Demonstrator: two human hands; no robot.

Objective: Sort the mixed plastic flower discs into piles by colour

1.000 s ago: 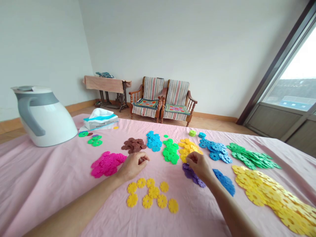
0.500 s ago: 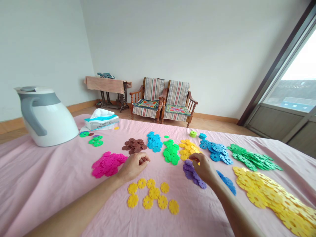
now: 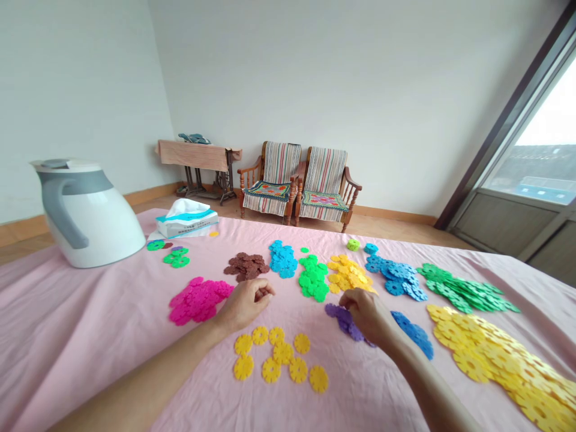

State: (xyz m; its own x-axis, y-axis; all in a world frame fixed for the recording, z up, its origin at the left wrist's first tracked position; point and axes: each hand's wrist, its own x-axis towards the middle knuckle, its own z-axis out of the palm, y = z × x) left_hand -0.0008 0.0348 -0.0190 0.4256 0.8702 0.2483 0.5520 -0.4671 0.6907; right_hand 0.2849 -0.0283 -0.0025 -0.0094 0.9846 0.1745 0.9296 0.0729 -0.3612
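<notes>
My left hand (image 3: 252, 302) rests on the cloth with curled fingers and nothing visible in them, between the magenta snowflake discs (image 3: 198, 302) and the brown discs (image 3: 246, 266). Over the purple snowflake discs (image 3: 345, 321) is my right hand (image 3: 365, 309), its fingertips pinched at the upper edge of that pile. A purple disc seems to be between them, partly hidden by the fingers. Closer to me lie several loose yellow discs (image 3: 283, 353) in an uneven group. Light green discs (image 3: 314, 279) and orange-yellow discs (image 3: 348, 274) sit just beyond the right hand.
Blue discs (image 3: 413, 335), green discs (image 3: 465, 290) and a long heap of large yellow discs (image 3: 499, 351) spread to the right. A white and grey jug (image 3: 96, 219) and a tissue box (image 3: 186, 222) stand at the left on the pink cloth (image 3: 112, 336). Two chairs (image 3: 281, 180) stand behind.
My right hand has moved slightly left and toward me, and the left end of the purple pile has shifted left with it. My left hand stays put.
</notes>
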